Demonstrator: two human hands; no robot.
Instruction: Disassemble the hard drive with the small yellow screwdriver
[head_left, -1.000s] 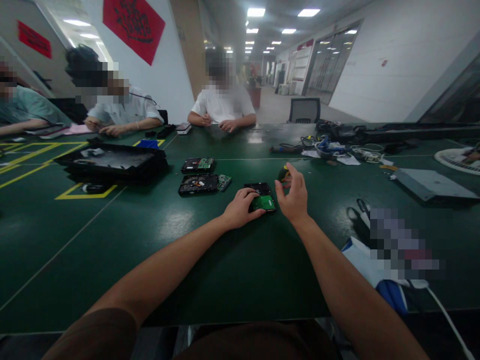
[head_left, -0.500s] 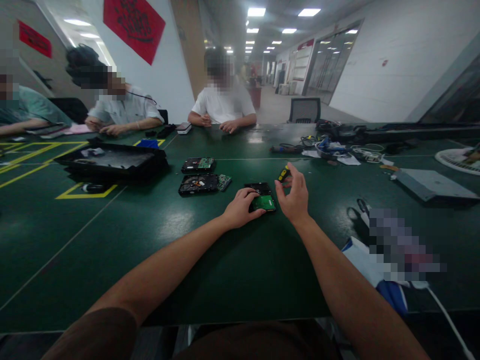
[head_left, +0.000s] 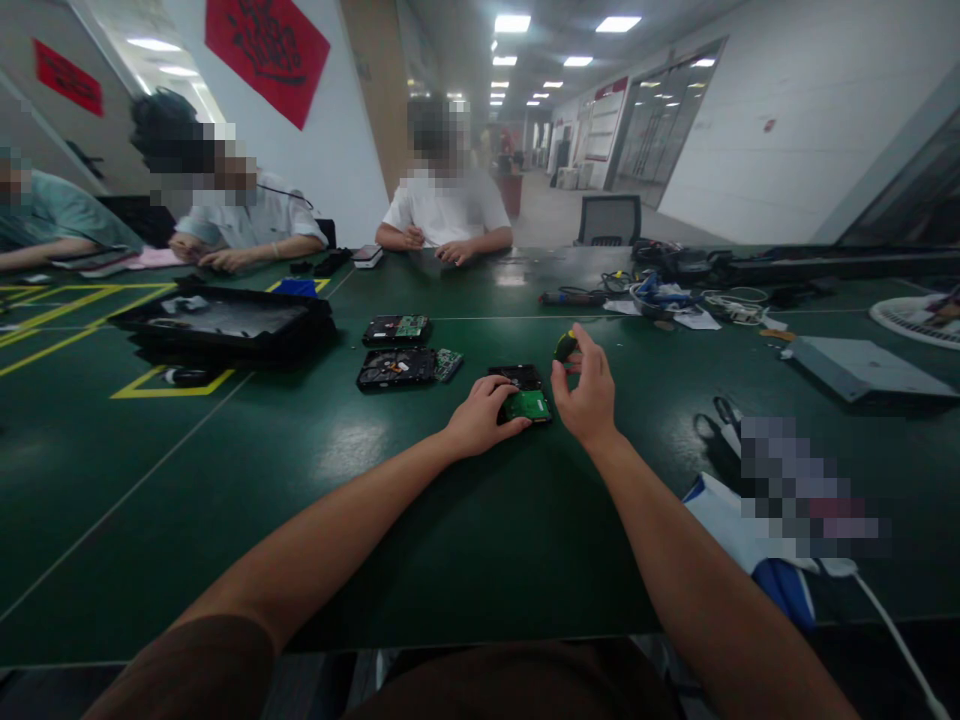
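Hard drive (head_left: 517,380): flat on table (head_left: 420,540), green circuit board up, partly under left grip.
Left grip (head_left: 480,415): closed on hard drive's near left corner, fingers on top, thumb along near edge.
Right grip (head_left: 589,395): just right of hard drive, closed on screwdriver (head_left: 565,346).
Screwdriver: yellow-black handle in right grip, above hard drive's far right corner; tip hidden.
Two opened drives (head_left: 397,368): left of hard drive, apart.
Black tray (head_left: 225,322): farther left of hard drive.

You face a long dark-green table (head_left: 225,480) | behind it: white wall (head_left: 750,130), red paper hanging (head_left: 266,45) | above it: ceiling light panels (head_left: 512,23) | at its far edge: grey office chair (head_left: 609,220)
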